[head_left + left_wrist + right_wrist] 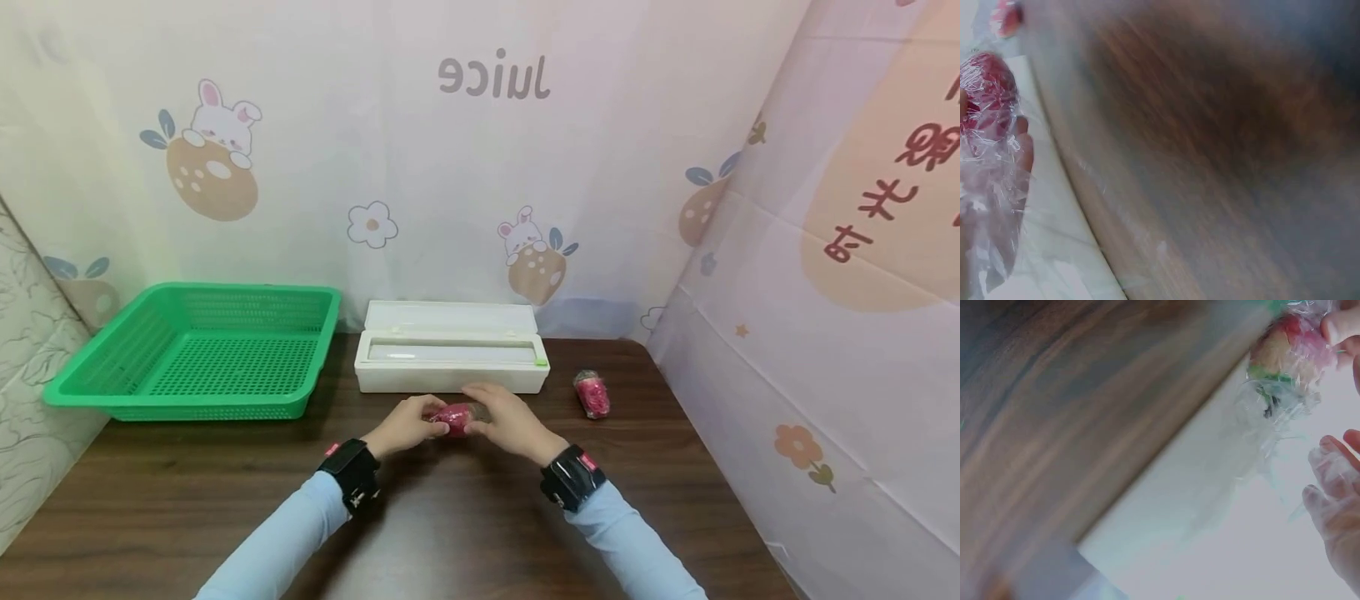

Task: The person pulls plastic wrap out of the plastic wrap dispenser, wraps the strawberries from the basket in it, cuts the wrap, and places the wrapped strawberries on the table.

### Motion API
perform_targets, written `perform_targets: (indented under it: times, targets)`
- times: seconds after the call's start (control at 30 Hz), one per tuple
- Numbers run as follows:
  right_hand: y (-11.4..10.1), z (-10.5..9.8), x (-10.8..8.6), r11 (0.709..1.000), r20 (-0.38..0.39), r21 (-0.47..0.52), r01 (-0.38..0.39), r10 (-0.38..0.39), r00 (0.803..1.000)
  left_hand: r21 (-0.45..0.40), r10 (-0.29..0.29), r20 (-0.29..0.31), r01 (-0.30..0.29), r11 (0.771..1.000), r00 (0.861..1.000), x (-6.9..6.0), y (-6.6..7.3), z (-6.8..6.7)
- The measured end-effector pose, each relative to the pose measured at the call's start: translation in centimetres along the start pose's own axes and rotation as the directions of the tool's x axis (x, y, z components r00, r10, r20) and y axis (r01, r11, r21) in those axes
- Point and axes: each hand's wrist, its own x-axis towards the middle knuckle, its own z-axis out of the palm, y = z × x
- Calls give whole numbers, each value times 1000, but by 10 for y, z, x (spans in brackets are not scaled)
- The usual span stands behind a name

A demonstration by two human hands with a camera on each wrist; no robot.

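Observation:
A pinkish-red piece (454, 419) in clear plastic film lies between both hands, in front of a white box. Its pale and green end (1275, 365) shows through crinkled film in the right wrist view. My left hand (402, 425) pinches the piece at its left side, with loose film (991, 200) hanging over the fingers. The right hand (513, 421) is around the other end, its fingers (1332, 515) apart and loosely bent, with film across them. A second wrapped red piece (592, 394) lies to the right on the table.
Behind the hands stands the white film box (450, 380), its lid (450, 317) raised. A green plastic basket (318, 358) sits at the back left. The dark wooden table (450, 533) meets printed cloth (435, 150) at the back and sides.

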Motion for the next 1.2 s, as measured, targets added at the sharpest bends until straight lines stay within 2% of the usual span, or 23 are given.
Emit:
perform_targets:
  times: [0.07, 0.13, 0.23, 0.3, 0.37, 0.47, 0.6, 0.8, 0.87, 0.93, 0.97, 1.0, 1.03, 1.1, 1.13, 1.2]
  targets:
    - [-9, -4, -9, 995, -60, -70, 77, -82, 995, -95, -43, 20, 44, 994, 999, -7, 1, -3]
    - [-17, -6, -15, 976, -102, -154, 152, -169, 980, -153, -77, 42, 83, 985, 996, -13, 4, -6]
    - [-25, -4, -18, 931, -121, -269, 247, -287, 950, -181, -72, 67, 83, 980, 995, -20, 6, -10]
    - [-28, -1, -18, 912, -110, -306, 272, -318, 942, -199, -66, 95, 84, 976, 993, -24, 8, -12]
    - [-30, 2, -18, 913, -93, -306, 272, -313, 945, -222, -58, 124, 84, 971, 991, -28, 9, -14]
    - [-31, 5, -18, 938, -70, -260, 231, -256, 964, -243, -47, 159, 85, 966, 986, -34, 8, -17]
    - [-33, 7, -17, 971, -33, -173, 165, -173, 984, -258, -20, 172, 64, 964, 985, -41, 6, -19]
    - [-36, 9, -16, 993, 5, -41, 111, -111, 994, -262, -9, 183, 58, 963, 983, -47, 7, -23]
    - [-36, 10, -16, 995, 7, -27, 92, -92, 996, -186, -6, 154, 35, 982, 988, -47, 11, -24]
    - [-34, 12, -16, 998, 6, -13, 68, -68, 998, -30, -5, 97, 8, 1000, 995, -50, 15, -24]
    - [-34, 12, -16, 999, 7, 0, 54, -54, 999, 73, -6, 66, 2, 997, 998, -52, 19, -24]
    - [-33, 13, -16, 999, 6, 12, 39, -39, 999, 184, 0, 36, -6, 983, 999, -54, 23, -24]
    - [-33, 13, -16, 999, 3, 24, 27, -27, 1000, 294, 11, 7, -13, 956, 1000, -57, 26, -23]
    - [-32, 13, -15, 998, 1, 58, 0, 0, 1000, 479, 53, -38, -28, 877, 998, -63, 31, -21]
    - [-32, 13, -15, 997, -3, 75, -11, 11, 1000, 546, 91, -54, -47, 837, 994, -65, 33, -19]
    - [-33, 12, -15, 995, -13, 100, -28, 30, 999, 663, 193, -81, -92, 743, 978, -67, 31, -15]
